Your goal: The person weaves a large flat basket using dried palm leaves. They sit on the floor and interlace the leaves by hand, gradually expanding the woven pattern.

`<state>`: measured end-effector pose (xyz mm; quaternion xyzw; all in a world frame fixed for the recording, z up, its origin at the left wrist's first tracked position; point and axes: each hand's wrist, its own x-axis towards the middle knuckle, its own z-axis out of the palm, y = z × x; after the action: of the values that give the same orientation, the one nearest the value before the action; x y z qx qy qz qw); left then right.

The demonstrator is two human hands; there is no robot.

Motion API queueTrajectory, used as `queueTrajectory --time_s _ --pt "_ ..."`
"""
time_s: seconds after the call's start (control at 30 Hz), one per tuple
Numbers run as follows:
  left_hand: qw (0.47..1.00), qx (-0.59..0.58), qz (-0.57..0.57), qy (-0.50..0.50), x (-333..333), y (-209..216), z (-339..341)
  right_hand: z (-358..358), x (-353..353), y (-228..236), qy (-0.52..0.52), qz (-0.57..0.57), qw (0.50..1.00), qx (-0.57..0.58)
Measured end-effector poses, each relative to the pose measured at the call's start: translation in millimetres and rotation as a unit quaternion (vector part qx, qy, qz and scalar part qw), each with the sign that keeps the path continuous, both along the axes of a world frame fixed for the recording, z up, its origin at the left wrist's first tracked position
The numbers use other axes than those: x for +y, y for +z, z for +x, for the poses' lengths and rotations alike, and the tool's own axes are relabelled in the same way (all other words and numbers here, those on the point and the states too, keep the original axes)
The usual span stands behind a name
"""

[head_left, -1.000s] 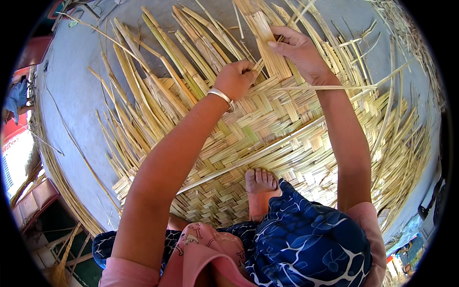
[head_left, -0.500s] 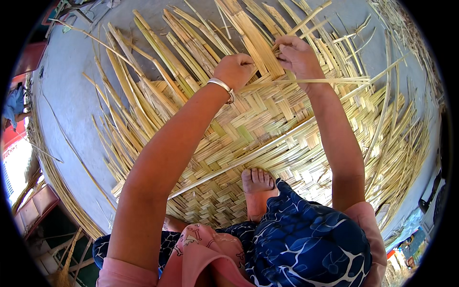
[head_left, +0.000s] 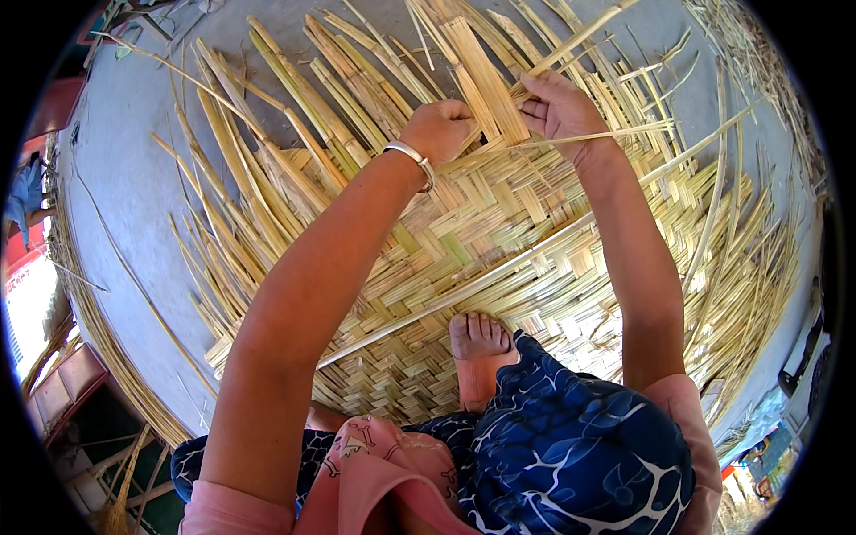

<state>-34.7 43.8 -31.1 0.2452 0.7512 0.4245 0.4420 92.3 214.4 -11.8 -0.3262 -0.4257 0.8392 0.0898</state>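
A mat woven from flattened, split cane strips lies under my arms, its loose ends fanning out on the far side. My left hand is closed at the far edge of the weave. What its curled fingers hold is hidden. My right hand grips a cane strip between thumb and fingers; the strip slants up to the far right. Between the hands stands a broad, flat cane strip, its near end on the weave. A thin strip lies crosswise by my right wrist.
My bare foot rests on the mat near a long, pale crosswise strip. Grey floor surrounds the mat. Long, thin canes curve along the left, and dry stalks lie at the far right.
My right hand has shifted slightly right and turned, drawing the gripped strip a little aside. The broad strip between the hands has changed position slightly. My left hand stays nearly still.
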Motion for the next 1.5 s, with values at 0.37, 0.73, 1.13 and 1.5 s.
queueTrajectory --time_s 0.37,0.73,1.13,1.5 --pt "0.998 -0.016 -0.055 -0.022 7.4 10.5 2.4 10.6 -29.2 9.7 -0.103 0.188 0.973 -0.089" --pt "0.996 0.047 -0.072 -0.004 9.8 4.9 5.2 18.7 -32.1 5.5 -0.119 0.18 0.971 -0.104" --pt "0.998 0.042 -0.055 0.0 10.1 6.1 4.2 12.2 2.7 -7.5 -0.027 0.02 0.999 -0.028" --pt "0.992 0.09 -0.085 -0.026 11.9 8.8 6.6 15.5 -1.4 -4.5 -0.046 0.108 0.991 -0.057"
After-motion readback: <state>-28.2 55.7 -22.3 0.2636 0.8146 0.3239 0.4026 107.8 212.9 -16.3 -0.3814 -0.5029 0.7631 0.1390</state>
